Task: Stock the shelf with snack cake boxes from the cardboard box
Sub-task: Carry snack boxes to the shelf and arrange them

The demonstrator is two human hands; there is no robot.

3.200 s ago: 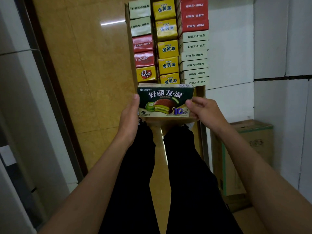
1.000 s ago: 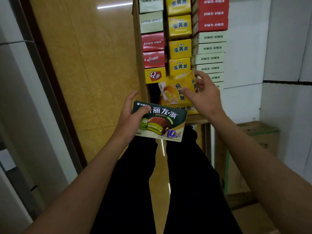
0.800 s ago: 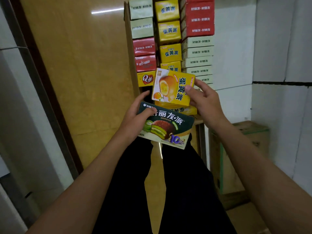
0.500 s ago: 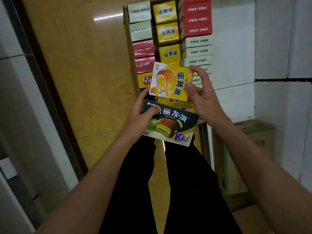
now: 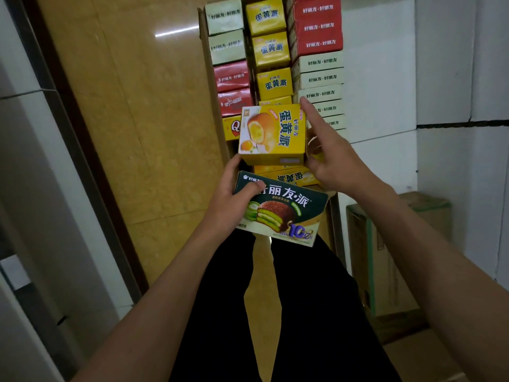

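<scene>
Right now my left hand (image 5: 228, 199) grips the dark green snack cake box (image 5: 281, 210) at its left end, thumb curled over the top face and fingers underneath, holding it flat above my black trousers (image 5: 311, 312). My right hand (image 5: 330, 155) is on the yellow snack cake box (image 5: 271, 133), which sits face-up just above the green one; the palm and thumb press its right side while the index finger stretches straight up past its top corner, so the hand looks half open, bracing rather than wrapping the box. My left fingertips appear to touch the yellow box's lower left corner. Both boxes hover over the near end of the open cardboard box (image 5: 205, 51), which is packed with rows of red, yellow and pale green cake boxes standing on edge. Another yellow box (image 5: 289, 176) lies flat inside it, between the two I hold. A second, closed carton (image 5: 391, 257) stands to the right against the white wall (image 5: 446, 64), and tan floor tiles (image 5: 137, 119) run along the left.
</scene>
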